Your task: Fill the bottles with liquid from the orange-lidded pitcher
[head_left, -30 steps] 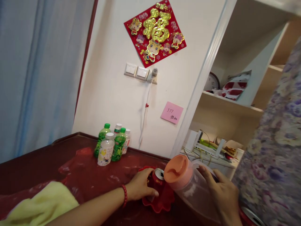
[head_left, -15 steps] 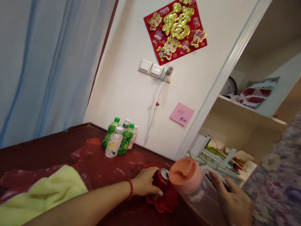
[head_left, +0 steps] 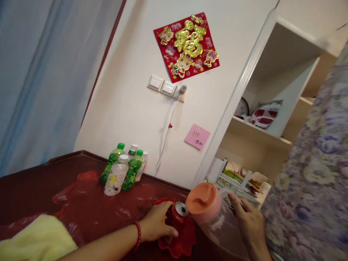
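Two grips — left hand (head_left: 156, 226) curled round red can (head_left: 176, 216); right hand (head_left: 248, 221) clasping pitcher (head_left: 214, 217).

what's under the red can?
A red scalloped dish sits under the red can, on the dark red table. The left hand wraps the can's side, hiding its lower edge, so the contact itself can't be seen.

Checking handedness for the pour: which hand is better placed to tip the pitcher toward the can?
Right. The right hand already grips the clear pitcher by its handle side, its orange lid leaning toward the red can. The left hand is wrapped around that can on the red dish.
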Tool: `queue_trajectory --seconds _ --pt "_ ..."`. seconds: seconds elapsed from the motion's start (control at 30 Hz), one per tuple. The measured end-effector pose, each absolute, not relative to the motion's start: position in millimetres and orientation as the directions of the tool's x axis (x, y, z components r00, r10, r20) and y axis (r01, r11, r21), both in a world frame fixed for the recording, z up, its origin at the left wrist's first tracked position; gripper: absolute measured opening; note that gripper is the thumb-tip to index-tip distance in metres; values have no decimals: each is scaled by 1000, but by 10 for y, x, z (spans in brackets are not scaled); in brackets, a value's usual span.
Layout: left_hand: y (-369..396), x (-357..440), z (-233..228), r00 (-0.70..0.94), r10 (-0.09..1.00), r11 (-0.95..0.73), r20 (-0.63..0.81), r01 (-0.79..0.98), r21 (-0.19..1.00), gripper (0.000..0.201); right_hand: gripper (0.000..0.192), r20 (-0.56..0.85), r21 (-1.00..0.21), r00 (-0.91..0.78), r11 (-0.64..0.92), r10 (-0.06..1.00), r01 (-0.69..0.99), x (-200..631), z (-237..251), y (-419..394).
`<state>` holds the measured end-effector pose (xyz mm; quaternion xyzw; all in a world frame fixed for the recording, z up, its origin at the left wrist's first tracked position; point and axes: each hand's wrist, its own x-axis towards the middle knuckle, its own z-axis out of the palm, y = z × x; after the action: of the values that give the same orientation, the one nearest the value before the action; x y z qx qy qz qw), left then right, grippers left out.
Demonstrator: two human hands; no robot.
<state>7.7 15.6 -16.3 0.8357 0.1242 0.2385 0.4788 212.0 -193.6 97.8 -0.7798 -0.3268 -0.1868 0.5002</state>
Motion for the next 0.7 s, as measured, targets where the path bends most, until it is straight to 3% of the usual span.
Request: queue_trajectory --seconds 0.2,0.7 --pt "154 79 -154 859 433 -504 273 -19 863 75 60 680 -615 657 -235 324 753 2095 986 -1949" --pt "126 51 -85 852 446 -516 275 -6 856 74 60 727 -504 594 -320 344 802 2028 1107 -1986"
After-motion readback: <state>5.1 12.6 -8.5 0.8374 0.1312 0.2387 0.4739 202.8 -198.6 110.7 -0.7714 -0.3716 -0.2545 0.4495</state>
